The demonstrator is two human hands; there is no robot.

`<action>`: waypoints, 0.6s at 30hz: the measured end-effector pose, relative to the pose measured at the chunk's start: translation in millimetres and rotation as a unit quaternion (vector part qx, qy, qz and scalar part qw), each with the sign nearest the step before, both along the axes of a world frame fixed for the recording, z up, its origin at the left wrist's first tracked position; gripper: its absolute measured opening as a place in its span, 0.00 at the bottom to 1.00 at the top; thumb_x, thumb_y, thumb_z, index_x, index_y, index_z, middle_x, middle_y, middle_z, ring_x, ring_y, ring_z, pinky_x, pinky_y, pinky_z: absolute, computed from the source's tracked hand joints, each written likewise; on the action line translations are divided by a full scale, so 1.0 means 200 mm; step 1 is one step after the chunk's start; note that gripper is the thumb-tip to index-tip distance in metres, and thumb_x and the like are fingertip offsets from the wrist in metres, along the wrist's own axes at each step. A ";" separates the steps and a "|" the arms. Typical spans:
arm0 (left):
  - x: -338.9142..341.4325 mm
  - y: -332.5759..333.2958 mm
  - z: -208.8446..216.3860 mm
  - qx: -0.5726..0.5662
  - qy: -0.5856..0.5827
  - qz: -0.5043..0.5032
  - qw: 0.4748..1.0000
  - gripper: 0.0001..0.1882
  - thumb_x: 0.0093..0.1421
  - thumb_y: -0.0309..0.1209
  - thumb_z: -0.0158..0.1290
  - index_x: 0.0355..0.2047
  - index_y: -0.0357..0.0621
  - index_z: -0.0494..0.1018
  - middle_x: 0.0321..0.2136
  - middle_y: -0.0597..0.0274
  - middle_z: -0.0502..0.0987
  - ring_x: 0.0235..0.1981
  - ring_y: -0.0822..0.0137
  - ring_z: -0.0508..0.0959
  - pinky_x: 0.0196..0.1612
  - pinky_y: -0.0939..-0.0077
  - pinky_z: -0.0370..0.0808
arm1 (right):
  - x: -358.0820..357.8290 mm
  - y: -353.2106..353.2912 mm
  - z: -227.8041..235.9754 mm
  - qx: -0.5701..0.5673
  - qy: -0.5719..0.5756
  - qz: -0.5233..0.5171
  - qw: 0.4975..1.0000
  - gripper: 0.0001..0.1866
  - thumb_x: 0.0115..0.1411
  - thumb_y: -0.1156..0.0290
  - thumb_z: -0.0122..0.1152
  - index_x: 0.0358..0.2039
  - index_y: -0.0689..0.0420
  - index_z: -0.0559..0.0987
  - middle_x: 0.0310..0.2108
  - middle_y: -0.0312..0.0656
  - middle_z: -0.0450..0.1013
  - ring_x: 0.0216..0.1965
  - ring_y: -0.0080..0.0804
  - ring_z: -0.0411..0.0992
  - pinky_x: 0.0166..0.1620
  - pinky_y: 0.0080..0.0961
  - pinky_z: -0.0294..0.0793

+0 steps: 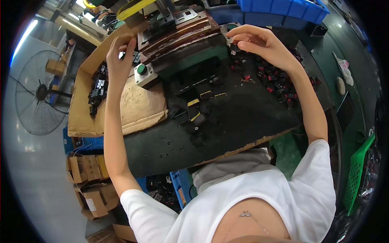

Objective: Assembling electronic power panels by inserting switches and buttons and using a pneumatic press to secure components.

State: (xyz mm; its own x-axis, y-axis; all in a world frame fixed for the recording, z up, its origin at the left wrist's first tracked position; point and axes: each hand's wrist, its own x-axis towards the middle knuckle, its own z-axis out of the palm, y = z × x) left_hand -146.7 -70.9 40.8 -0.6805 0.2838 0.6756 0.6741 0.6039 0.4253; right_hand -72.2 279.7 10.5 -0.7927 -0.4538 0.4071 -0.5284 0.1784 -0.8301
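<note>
My left hand (120, 60) is raised at the far left of the bench, beside the press fixture (182, 34). Its fingers curl in toward the thumb, and whatever lies between them is hidden. Just below it stands a white box with a green push button (142, 69). On the other side of the fixture, my right hand (267, 46) has bent fingers and thumb close to a small black part (234, 47), which it seems to pinch. A second green button (231, 27) is beside those fingertips. Between my arms lie black plastic pieces with yellow strips (193, 103).
Several black and red parts (275, 79) are heaped under my right forearm. A cardboard tray (137, 109) at left holds a black assembly (98, 87). Blue bins (283, 8) stand behind. Cardboard boxes (87, 168) and a fan (41, 92) are at left, a green basket (358, 174) at right.
</note>
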 end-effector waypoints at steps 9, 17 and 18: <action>0.33 -0.12 -0.28 -0.125 -0.004 0.081 0.989 0.17 0.57 0.33 0.51 0.44 0.40 0.65 0.39 0.51 0.73 0.44 0.52 0.71 0.47 0.64 0.66 | 0.02 -0.06 0.01 0.006 -0.025 -0.003 1.000 0.16 0.59 0.69 0.55 0.47 0.58 0.72 0.37 0.33 0.72 0.41 0.16 0.68 0.47 0.15 0.66; 0.33 -0.15 -0.33 -0.169 0.073 0.101 0.978 0.20 0.55 0.33 0.54 0.47 0.44 0.64 0.46 0.52 0.69 0.48 0.52 0.68 0.51 0.62 0.63 | -0.01 -0.18 0.07 -0.082 -0.192 0.062 0.976 0.17 0.62 0.65 0.49 0.47 0.60 0.71 0.45 0.36 0.69 0.46 0.20 0.66 0.46 0.17 0.67; 0.34 -0.15 -0.33 -0.176 0.073 0.109 0.976 0.21 0.54 0.33 0.54 0.47 0.44 0.64 0.46 0.52 0.69 0.48 0.52 0.68 0.51 0.62 0.63 | -0.01 -0.20 0.09 -0.079 -0.192 0.060 0.976 0.17 0.62 0.65 0.49 0.47 0.61 0.71 0.45 0.36 0.69 0.46 0.20 0.66 0.45 0.16 0.66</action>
State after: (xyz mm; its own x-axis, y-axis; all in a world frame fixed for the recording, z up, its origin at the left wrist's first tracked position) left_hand -79.7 -100.5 -25.9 -0.6548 0.3743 0.6566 0.5511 0.8310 0.0758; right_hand -74.1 240.3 28.0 -0.8450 -0.5093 0.1629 -0.1827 -0.0114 -0.9831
